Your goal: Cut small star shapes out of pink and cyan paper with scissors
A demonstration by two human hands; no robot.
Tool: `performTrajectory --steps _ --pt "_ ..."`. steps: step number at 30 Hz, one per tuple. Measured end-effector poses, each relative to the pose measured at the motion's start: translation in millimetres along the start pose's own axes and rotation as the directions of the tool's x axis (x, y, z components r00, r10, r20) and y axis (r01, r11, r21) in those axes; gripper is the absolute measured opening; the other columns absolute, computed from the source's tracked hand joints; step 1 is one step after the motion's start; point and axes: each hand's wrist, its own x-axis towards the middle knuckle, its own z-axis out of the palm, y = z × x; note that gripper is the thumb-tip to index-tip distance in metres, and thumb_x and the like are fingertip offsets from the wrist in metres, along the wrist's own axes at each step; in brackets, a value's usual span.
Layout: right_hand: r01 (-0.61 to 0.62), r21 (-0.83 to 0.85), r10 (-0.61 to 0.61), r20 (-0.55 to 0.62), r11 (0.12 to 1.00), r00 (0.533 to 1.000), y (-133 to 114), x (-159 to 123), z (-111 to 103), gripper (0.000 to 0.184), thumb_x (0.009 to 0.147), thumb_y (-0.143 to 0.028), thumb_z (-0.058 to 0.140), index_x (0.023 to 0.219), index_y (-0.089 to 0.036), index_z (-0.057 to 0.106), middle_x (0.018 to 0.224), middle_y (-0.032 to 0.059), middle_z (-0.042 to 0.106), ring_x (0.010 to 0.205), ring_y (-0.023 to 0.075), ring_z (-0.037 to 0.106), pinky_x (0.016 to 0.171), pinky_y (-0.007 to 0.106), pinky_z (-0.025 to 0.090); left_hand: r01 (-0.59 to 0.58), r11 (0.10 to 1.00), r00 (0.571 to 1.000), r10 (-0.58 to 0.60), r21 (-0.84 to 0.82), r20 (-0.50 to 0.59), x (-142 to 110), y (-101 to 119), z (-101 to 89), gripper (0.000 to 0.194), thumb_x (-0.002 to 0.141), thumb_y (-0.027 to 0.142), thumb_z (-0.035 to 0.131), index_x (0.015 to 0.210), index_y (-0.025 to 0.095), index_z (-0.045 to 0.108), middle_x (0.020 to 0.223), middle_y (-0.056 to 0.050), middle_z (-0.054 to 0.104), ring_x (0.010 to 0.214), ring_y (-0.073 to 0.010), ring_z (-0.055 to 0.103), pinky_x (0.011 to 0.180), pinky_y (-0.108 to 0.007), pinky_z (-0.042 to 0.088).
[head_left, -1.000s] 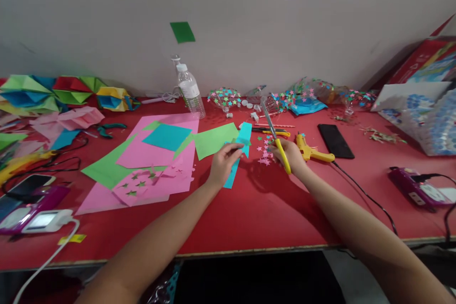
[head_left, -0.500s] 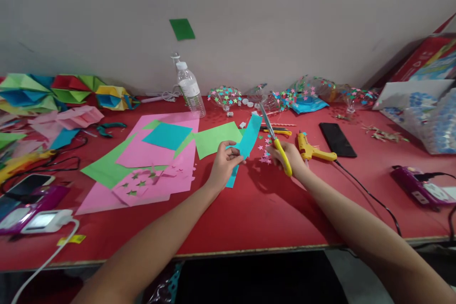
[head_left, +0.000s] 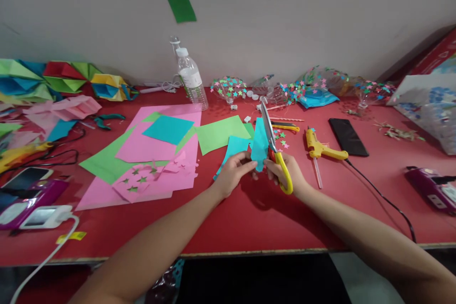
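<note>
A narrow blue paper strip (head_left: pixel 260 140) is pinched at its lower left edge by my left hand (head_left: pixel 232 173), above the red table. My right hand (head_left: pixel 288 173) keeps hold of yellow-handled scissors (head_left: pixel 270 128), blades pointing away and upward, while its fingertips touch the strip's lower right corner. Another blue paper piece (head_left: pixel 235 145) lies on the table behind my left hand, partly hidden by it. Just beyond it is a light green sheet (head_left: pixel 223 134). Small paper stars (head_left: pixel 281 138) are scattered right of the scissors.
Pink sheets (head_left: pixel 185 171) with green and blue paper lie to the left. A plastic bottle (head_left: pixel 192 78) stands at the back. On the right are a yellow glue gun (head_left: pixel 322 151) with its cord, a black phone (head_left: pixel 348 137) and a purple power strip (head_left: pixel 429 190). Star-covered clear bottles (head_left: pixel 230 89) line the wall.
My left hand has lifted the blue strip and moved right with it. My right hand has come in to meet it, still holding the scissors. The view has tilted down.
</note>
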Motion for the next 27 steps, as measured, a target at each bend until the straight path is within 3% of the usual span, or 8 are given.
performTrajectory --steps 6,10,14,21,24,27 --pt "0.044 0.004 -0.044 0.006 0.999 0.999 0.6 -1.3 -2.3 0.026 0.076 -0.041 0.058 0.062 -0.021 0.047 0.044 -0.0038 0.051 0.033 0.0093 0.043 0.036 0.021 0.033 -0.037 0.978 0.997 0.021 0.203 0.08 -1.2 8.9 -1.9 0.028 0.082 0.042 0.062 0.067 0.018 0.058 0.061 -0.001 0.065 0.06 -0.0152 0.062 0.067 -0.029 0.047" --pt "0.078 -0.005 -0.078 0.043 0.997 0.996 -4.1 -2.8 -13.3 0.033 0.078 -0.048 0.06 0.064 -0.021 0.048 0.043 -0.0052 0.048 0.035 0.0093 0.042 0.038 0.022 0.032 -0.093 0.979 0.991 0.109 0.18 -0.078 1.7 12.1 -9.6 0.027 0.082 0.039 0.06 0.067 0.019 0.054 0.061 0.001 0.06 0.056 -0.0125 0.058 0.061 -0.027 0.046" --pt "0.116 -0.132 -0.097 0.145 0.984 0.985 -12.1 -4.4 -26.4 0.046 0.077 -0.06 0.059 0.06 -0.022 0.042 0.044 -0.0055 0.042 0.039 0.0094 0.039 0.042 0.023 0.03 -0.24 0.967 0.933 0.255 0.09 -0.255 7.6 11.9 -24.2 0.022 0.087 0.036 0.055 0.073 0.019 0.052 0.065 0.002 0.057 0.056 -0.0101 0.054 0.059 -0.025 0.045" --pt "0.253 -0.512 -0.13 0.264 0.821 0.956 -8.2 -5.1 -24.2 0.05 0.076 -0.066 0.06 0.065 -0.022 0.041 0.056 -0.0047 0.041 0.051 0.0108 0.035 0.05 0.024 0.025 -0.381 0.919 0.846 0.391 0.104 -0.363 10.2 12.7 -33.5 0.021 0.093 0.031 0.049 0.076 0.02 0.051 0.065 0.003 0.055 0.056 -0.0088 0.052 0.06 -0.025 0.043" --pt "0.258 -0.563 -0.097 0.3 0.785 0.949 -6.9 -7.6 -20.8 0.051 0.076 -0.067 0.06 0.064 -0.022 0.04 0.054 -0.0047 0.04 0.05 0.0108 0.033 0.049 0.024 0.024 -0.385 0.914 0.83 0.404 0.129 -0.386 8.4 15.4 -32.2 0.024 0.092 0.032 0.05 0.071 0.02 0.047 0.061 0.003 0.053 0.054 -0.0087 0.051 0.057 -0.024 0.042" --pt "0.27 -0.516 -0.094 0.342 0.813 0.935 -8.8 -10.0 -20.5 0.052 0.077 -0.068 0.059 0.062 -0.021 0.041 0.054 -0.0046 0.04 0.051 0.0105 0.032 0.049 0.024 0.025 -0.372 0.912 0.83 0.41 0.171 -0.378 5.6 18.8 -30.4 0.026 0.091 0.034 0.05 0.069 0.021 0.045 0.059 0.003 0.053 0.052 -0.0088 0.05 0.053 -0.024 0.04"
